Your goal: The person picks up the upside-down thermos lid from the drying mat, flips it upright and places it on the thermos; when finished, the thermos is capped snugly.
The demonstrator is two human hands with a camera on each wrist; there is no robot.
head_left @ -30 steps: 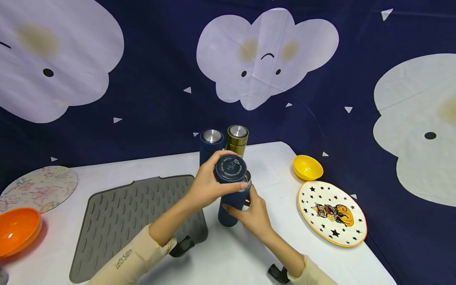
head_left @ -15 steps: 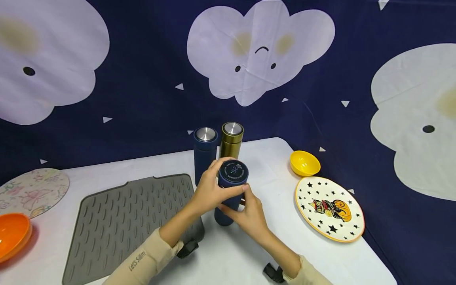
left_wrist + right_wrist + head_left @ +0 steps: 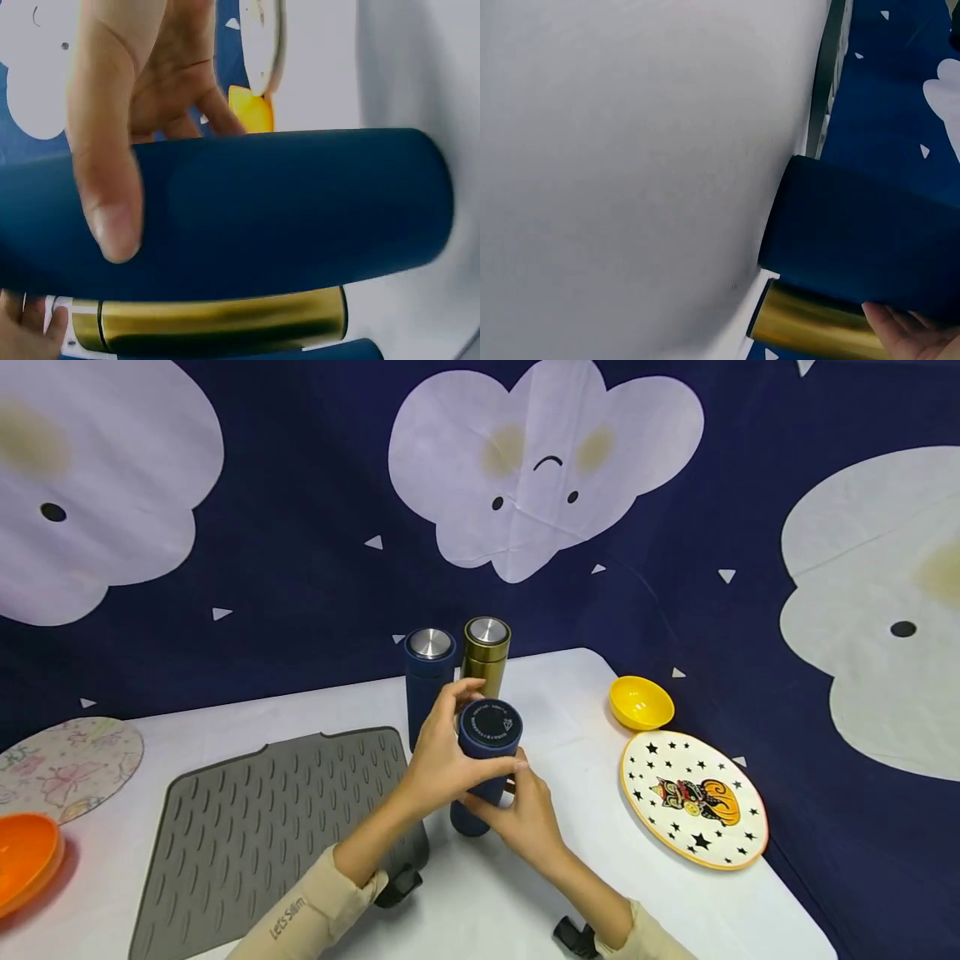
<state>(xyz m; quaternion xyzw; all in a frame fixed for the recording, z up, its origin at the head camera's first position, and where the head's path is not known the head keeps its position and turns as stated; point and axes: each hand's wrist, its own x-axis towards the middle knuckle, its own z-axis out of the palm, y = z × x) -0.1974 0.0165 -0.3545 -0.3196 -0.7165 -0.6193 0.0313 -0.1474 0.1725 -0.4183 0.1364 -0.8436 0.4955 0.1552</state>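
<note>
A dark blue thermos flask [image 3: 472,817] stands upright on the white table, with a round black-topped lid [image 3: 491,723] over its mouth. My left hand [image 3: 442,756] grips the lid, thumb along the near side and fingers behind it. Lower down, my right hand [image 3: 525,818] holds the flask's body, its thumb across the front. From the left wrist view, the right hand [image 3: 112,150] has its thumb pressed on the blue body, while left-hand fingers [image 3: 34,334] show at the lower left edge. The joint between lid and body is hidden by the hands.
Behind stand another blue flask [image 3: 429,685] and a gold flask [image 3: 486,652], both with silver tops. A grey ridged mat [image 3: 277,827], an orange bowl [image 3: 26,860] and a floral round mat [image 3: 75,764] lie left. A yellow bowl [image 3: 641,703] and a star-patterned plate [image 3: 693,802] are right.
A second ago the lid was tilted beside the flask's visible metal rim; it now sits over the mouth. The lid's lit digits have gone dark, and the left fingers have shifted round it.
</note>
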